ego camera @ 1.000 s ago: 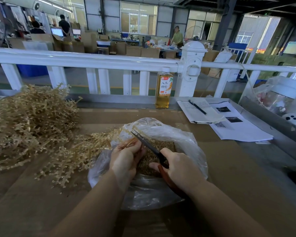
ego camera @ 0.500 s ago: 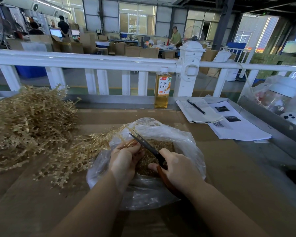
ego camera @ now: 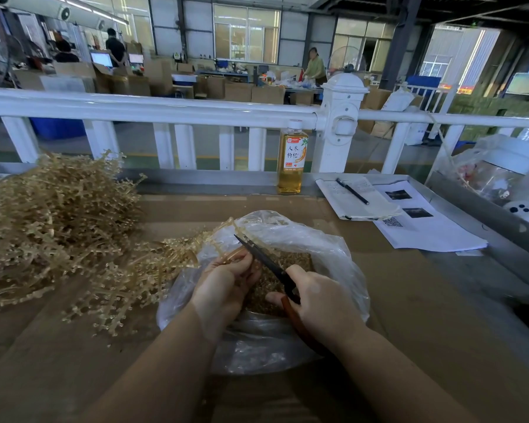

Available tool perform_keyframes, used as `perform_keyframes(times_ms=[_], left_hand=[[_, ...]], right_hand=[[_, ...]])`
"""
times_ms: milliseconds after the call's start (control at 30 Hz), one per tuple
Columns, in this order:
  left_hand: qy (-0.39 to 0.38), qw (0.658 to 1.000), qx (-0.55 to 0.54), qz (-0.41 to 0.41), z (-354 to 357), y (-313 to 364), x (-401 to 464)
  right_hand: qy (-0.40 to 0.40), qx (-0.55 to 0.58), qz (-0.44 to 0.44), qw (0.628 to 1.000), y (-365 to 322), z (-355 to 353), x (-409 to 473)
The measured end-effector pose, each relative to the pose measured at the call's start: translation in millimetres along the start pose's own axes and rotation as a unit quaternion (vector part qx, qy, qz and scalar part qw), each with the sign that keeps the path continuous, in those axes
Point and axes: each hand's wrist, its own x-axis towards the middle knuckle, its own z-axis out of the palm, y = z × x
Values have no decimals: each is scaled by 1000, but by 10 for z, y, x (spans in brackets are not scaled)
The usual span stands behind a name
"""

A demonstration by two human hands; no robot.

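Scissors handles: the right grip (ego camera: 321, 303) wraps the scissors (ego camera: 263, 259), so only the dark blades and one red-brown edge show.
Sprig end: curled fingers of the left grip (ego camera: 223, 285) cover the tan sprig (ego camera: 226, 230) where it is held.
Plastic bag (ego camera: 327, 248): both forearms hide the near side.
Tan pile (ego camera: 52, 227): runs off the left edge.
Papers (ego camera: 425, 236): print too small to read.
Wrapped jar (ego camera: 501, 178): cut by the right edge, contents blurred.
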Motion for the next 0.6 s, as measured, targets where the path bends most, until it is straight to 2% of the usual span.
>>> perform_keyframes(times_ms=[300,600], left_hand=[[-43,999,10,-9,-23,9,-26],[-8,999,-29,10,16,45,-118]], right_hand=[[4,-3,0,1000,-16,6,19],[11,-21,-8,1000,8,24,16]])
